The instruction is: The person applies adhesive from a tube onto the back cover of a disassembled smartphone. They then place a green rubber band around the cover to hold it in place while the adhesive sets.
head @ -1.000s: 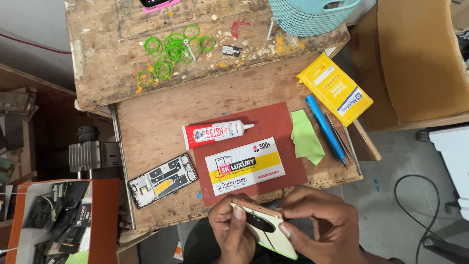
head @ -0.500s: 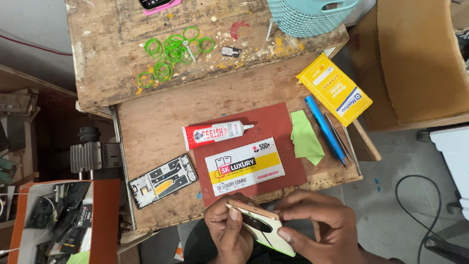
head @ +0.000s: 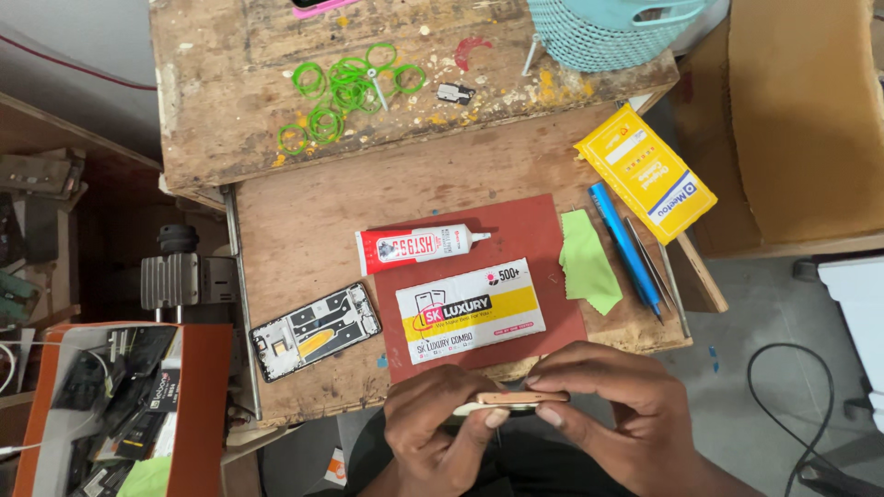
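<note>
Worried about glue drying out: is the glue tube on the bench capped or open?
Cannot tell. The glue tube lies flat on the red mat; its nozzle tip is too small to judge.

Bright green rubber bands [head: 345,92], red-and-white glue tube [head: 419,247], lime cloth [head: 587,265], yellow packet [head: 645,172], blue pen [head: 624,244], dark-red mat [head: 534,230].

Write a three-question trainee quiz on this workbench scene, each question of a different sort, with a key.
1. True or false: the left hand and right hand hold the phone back cover together, edge-on to the camera.
2. What lies directly right of the green cloth? A) a blue pen-shaped tool B) the glue tube C) the green rubber bands
3. Fill in: the opened phone frame lies to the ____ of the red mat.

Key: 1 true; 2 A; 3 left
</note>
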